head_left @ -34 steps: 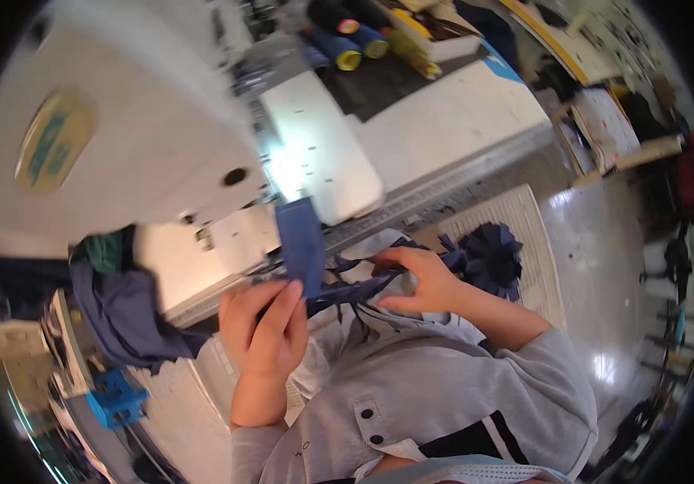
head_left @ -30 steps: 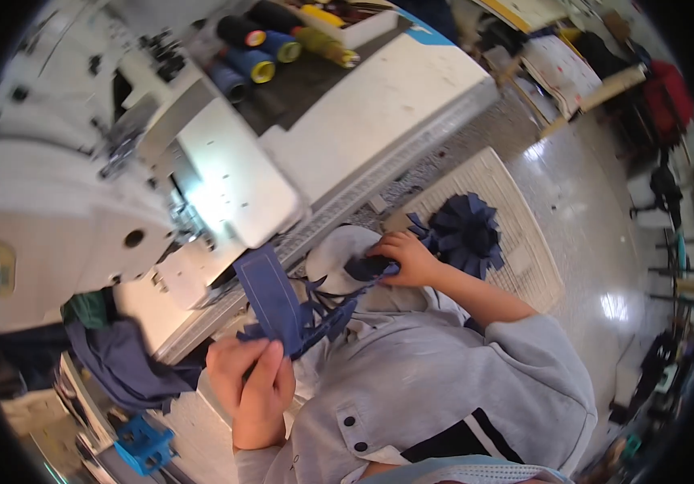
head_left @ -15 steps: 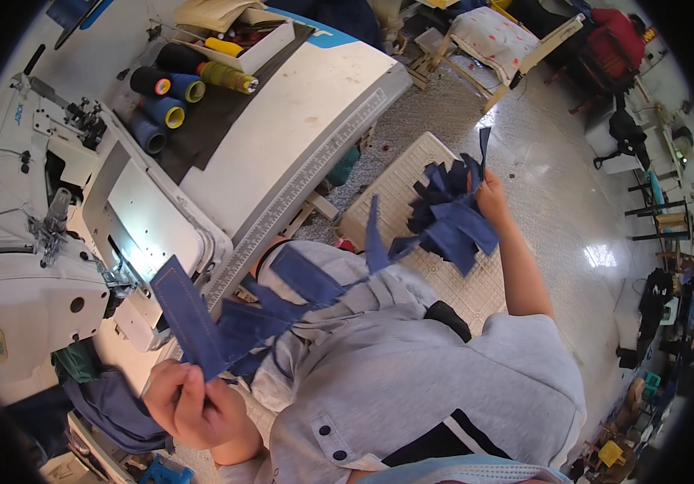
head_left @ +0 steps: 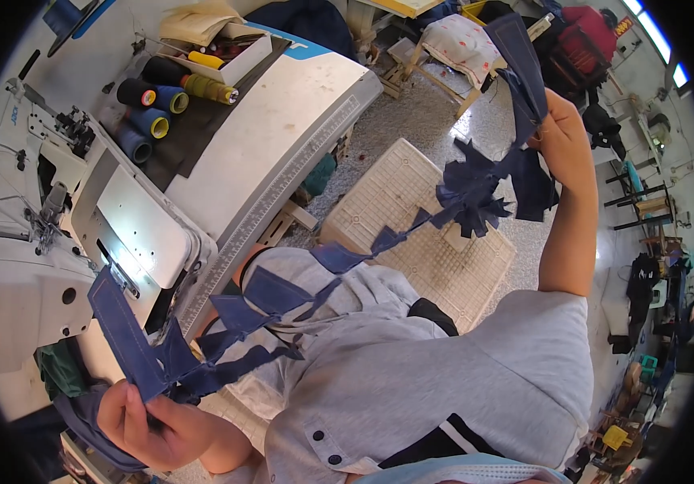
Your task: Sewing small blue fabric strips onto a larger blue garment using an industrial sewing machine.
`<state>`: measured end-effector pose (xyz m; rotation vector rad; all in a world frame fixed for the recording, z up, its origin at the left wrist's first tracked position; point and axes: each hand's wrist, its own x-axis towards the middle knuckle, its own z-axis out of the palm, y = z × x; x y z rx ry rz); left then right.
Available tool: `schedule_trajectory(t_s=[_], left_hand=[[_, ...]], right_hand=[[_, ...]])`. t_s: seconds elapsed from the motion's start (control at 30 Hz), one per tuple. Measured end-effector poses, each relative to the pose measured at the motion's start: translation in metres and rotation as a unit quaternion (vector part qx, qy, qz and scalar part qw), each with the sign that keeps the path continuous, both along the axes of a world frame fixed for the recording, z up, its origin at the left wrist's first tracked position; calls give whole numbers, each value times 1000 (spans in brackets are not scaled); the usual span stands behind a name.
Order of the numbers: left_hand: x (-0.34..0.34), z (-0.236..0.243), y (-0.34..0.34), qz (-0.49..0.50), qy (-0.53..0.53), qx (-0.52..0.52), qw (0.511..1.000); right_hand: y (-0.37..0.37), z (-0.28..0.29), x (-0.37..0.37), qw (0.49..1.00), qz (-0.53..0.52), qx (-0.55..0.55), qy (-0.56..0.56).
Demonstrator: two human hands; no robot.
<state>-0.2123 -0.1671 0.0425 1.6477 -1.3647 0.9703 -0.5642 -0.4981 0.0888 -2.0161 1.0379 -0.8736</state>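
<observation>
A long chain of dark blue stitched fabric pieces (head_left: 278,290) stretches between my two hands, sagging across my lap. My left hand (head_left: 153,427), low on the left, is closed on the end piece (head_left: 121,331), a long strip with a stitched outline that points up. High on the right, my right hand (head_left: 565,141) is closed on another part of the chain, with a stitched strip (head_left: 516,64) rising above it. Below that hand hangs a dense bunch of pieces (head_left: 476,189). The fingers partly hide the cloth they grip.
A white sewing machine (head_left: 24,274) with a lit plate stands at the left. Its table (head_left: 266,121) carries several thread cones (head_left: 153,121) and a white box of tools (head_left: 234,60). On the floor lies a beige plastic platform (head_left: 395,185). Another person (head_left: 589,36) sits far right.
My right hand has moved up and right, lifting its end of the chain and spreading it longer. My left hand has shifted slightly down and left, still gripping its strip.
</observation>
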Motion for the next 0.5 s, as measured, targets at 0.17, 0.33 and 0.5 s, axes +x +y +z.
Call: schedule_trajectory(t_s=[0.17,0.33,0.5], left_hand=[[3,-13,16,39,38,-69,996],[5,-15,26,7,33,-30,999],[11,-14,30,17,34,1,999]], right_hand=[[24,14,46,985,151,40,-68],[64,-23,96,935,229,272,-15],[68,-9,83,941,163,278,-108]])
